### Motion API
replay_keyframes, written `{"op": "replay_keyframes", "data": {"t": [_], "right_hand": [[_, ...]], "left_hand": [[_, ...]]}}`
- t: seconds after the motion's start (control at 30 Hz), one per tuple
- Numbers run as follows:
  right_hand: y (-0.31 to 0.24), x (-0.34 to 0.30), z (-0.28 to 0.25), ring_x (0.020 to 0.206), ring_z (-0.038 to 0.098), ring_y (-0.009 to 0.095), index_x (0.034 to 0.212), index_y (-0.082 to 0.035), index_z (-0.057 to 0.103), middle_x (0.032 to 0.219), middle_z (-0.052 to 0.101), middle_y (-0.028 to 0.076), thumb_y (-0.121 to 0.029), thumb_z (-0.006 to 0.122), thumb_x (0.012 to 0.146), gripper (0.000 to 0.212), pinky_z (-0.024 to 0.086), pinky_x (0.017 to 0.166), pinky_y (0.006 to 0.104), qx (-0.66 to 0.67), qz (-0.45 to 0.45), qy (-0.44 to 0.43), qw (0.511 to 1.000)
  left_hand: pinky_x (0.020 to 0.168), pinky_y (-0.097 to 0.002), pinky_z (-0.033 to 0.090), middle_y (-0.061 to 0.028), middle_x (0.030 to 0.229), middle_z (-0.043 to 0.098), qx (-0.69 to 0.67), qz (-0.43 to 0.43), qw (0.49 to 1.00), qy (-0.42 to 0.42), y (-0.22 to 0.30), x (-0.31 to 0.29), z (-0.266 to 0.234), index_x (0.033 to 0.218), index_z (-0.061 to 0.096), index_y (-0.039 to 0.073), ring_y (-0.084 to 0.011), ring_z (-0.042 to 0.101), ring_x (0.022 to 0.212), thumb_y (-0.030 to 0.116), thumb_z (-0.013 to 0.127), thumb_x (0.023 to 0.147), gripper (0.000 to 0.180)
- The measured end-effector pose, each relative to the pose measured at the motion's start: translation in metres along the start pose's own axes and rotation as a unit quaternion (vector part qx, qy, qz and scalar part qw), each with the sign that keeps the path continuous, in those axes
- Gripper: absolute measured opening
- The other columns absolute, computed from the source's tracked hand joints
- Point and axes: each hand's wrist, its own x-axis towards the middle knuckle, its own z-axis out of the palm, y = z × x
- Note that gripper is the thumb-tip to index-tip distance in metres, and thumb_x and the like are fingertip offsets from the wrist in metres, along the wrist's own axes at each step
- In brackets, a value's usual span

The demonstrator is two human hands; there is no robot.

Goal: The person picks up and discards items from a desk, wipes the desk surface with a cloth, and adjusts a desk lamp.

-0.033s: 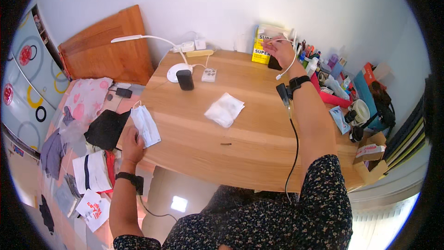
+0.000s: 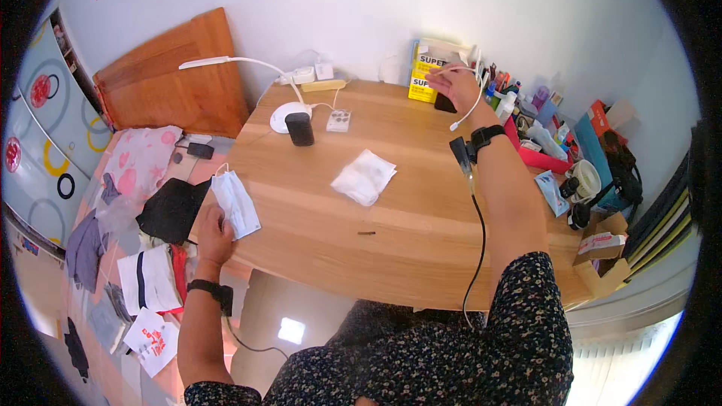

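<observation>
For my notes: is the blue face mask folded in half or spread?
Spread: the blue face mask lies flat, its long rectangle showing on the desk.

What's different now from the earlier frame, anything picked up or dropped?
Only the right hand visibly moved: its fingers dipped slightly, covering more of the yellow package behind. No visible pick-up or release. The left hand stayed beside the blue face mask; the desk lamp and white packet stayed put.

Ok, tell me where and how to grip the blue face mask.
The mask is likely best pinched along its left edge, coming from the left: it lies flat on the desk, and the left hand rests right beside that edge.
</observation>
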Motion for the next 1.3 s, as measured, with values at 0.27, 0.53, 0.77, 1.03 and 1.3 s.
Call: {"op": "replay_keyframes", "data": {"t": [0.27,0.53,0.77,1.03,1.3], "right_hand": [[0.001,-0.052,-0.040,0.074,0.057,0.011,0.086,-0.005,0.057,0.079,0.058,0.003,-0.006,0.054,0.083,0.004,0.047,0.059,0.0228,-0.460,0.011,-0.178,0.870],[0.000,-0.058,-0.054,0.061,0.052,0.007,0.085,-0.006,0.058,0.072,0.055,-0.001,-0.005,0.058,0.081,0.004,0.044,0.054,0.0210,-0.450,0.096,-0.206,0.864],[-0.020,-0.049,-0.025,0.074,0.058,0.013,0.086,-0.003,0.055,0.085,0.061,0.006,-0.008,0.057,0.085,0.006,0.049,0.067,0.0254,-0.282,-0.021,-0.216,0.935],[-0.043,-0.018,0.014,0.093,0.062,0.021,0.092,0.001,0.052,0.100,0.061,0.017,-0.001,0.050,0.090,0.004,0.053,0.084,0.0280,-0.143,-0.078,-0.093,0.982],[-0.061,0.023,0.038,0.096,0.062,0.024,0.091,0.003,0.052,0.100,0.060,0.019,0.001,0.050,0.089,0.003,0.054,0.084,0.0278,-0.047,-0.164,-0.033,0.985]], "left_hand": [[0.067,-0.0398,0.040,-0.0157,0.083,0.048,-0.001,-0.006,1.000,0.004,0.006,0.001,-0.001,0.082,0.046,0.000,-0.0323,0.047,0.074,0.001,0.050,0.070,0.013],[0.067,-0.0395,0.040,-0.0164,0.085,0.048,0.013,0.031,0.999,0.020,-0.008,-0.001,0.002,0.082,0.046,0.000,-0.0328,0.047,0.076,0.000,0.050,0.071,0.012],[0.067,-0.0387,0.040,-0.0161,0.081,0.046,0.013,0.018,1.000,0.011,-0.002,0.003,0.001,0.080,0.044,-0.001,-0.0324,0.046,0.074,0.000,0.051,0.070,0.012],[0.068,-0.0393,0.039,-0.0156,0.082,0.046,0.025,0.006,1.000,0.014,-0.001,0.001,-0.001,0.080,0.045,0.000,-0.0321,0.046,0.076,0.001,0.052,0.070,0.012],[0.068,-0.0395,0.040,-0.0163,0.083,0.047,0.017,-0.023,0.999,-0.034,-0.005,0.003,-0.001,0.082,0.045,-0.001,-0.0326,0.047,0.076,0.000,0.052,0.071,0.012]]}}
